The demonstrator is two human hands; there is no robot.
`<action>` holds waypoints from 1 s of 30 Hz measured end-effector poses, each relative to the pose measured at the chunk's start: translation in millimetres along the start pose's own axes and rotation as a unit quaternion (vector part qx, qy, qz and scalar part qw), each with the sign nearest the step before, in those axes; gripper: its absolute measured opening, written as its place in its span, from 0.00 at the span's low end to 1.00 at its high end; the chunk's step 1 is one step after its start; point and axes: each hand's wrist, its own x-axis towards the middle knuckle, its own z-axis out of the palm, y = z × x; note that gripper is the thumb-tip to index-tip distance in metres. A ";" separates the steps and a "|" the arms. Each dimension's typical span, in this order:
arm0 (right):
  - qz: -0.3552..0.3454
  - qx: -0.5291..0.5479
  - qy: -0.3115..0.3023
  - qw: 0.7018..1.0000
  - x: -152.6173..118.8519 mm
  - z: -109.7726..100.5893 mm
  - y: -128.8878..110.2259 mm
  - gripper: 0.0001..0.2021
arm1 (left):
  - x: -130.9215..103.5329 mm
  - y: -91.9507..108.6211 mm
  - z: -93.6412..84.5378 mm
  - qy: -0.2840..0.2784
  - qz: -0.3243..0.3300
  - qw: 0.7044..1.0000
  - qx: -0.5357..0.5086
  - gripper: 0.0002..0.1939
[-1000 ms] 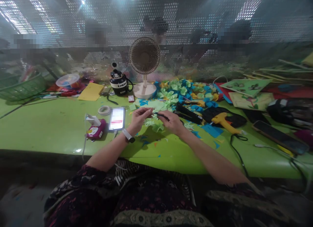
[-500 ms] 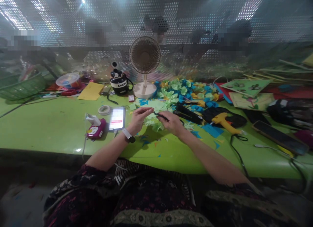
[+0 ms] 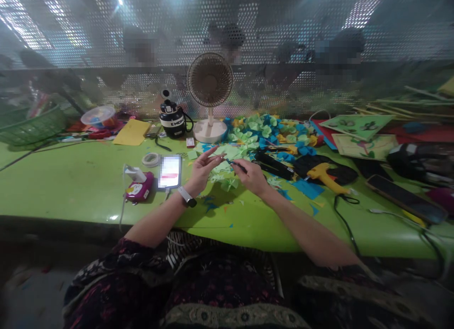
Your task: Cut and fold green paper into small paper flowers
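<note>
My right hand (image 3: 251,177) is closed around a slim dark tool (image 3: 238,166), whose thin end points left and looks bluish at its tip. Its exact kind is too small to make out. Facing it, my left hand (image 3: 203,170) has its index finger stretched out and apart from the thumb, the fingertips close to the tool's tip. Nothing clear shows between those fingers. Under and beyond both hands lie pale green paper pieces (image 3: 231,183) and small blue and orange scraps. A black stapler (image 3: 275,166) lies just right of my right hand.
Behind the hands stand a small fan (image 3: 210,81), a dark bottle (image 3: 172,121) and a heap of paper flowers (image 3: 262,130). A lit phone (image 3: 170,172) and a purple power adapter (image 3: 141,187) are on the left. To the right lie a yellow glue gun (image 3: 324,177) and a dark phone (image 3: 404,196).
My left index finger has lifted and spread away from the thumb, where the fingertips were pinched together before. My right hand has shifted slightly, still holding the tool.
</note>
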 end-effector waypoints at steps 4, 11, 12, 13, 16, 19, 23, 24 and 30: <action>0.002 0.004 -0.007 1.000 -0.1 0.2 0.1 0.13 | -0.6 0.1 0.6 -0.007 0.018 1.000 0.023 0.27; 0.002 0.006 -0.024 1.000 -0.2 -0.2 -1.7 0.12 | -0.8 -1.9 0.8 0.002 0.027 0.998 0.049 0.28; 0.003 0.005 -0.025 1.000 -0.2 -0.3 -2.4 0.12 | -0.8 -1.9 1.0 0.001 0.027 0.998 0.049 0.28; 0.004 0.004 -0.025 1.000 -0.2 -0.5 -3.1 0.12 | -1.0 -1.7 1.2 0.000 0.026 0.999 0.047 0.28; 0.009 0.005 -0.034 0.999 -0.4 -0.9 -4.9 0.12 | -1.7 -0.1 2.2 0.007 0.025 0.999 0.043 0.27; 0.014 0.002 -0.040 0.999 -0.9 -0.1 -5.9 0.12 | -2.2 1.3 2.5 0.026 0.029 0.998 0.047 0.25; -0.008 -0.004 -0.019 1.000 -1.9 2.9 -5.3 0.13 | -0.9 1.0 1.2 0.047 0.042 0.996 0.060 0.23; -0.013 -0.004 -0.014 1.000 -2.1 3.4 -4.9 0.13 | -0.6 0.7 1.0 0.048 0.045 0.996 0.062 0.22; -0.002 -0.008 0.000 1.000 -1.3 0.5 -3.0 0.14 | -1.1 0.1 2.3 0.006 0.042 0.998 0.053 0.19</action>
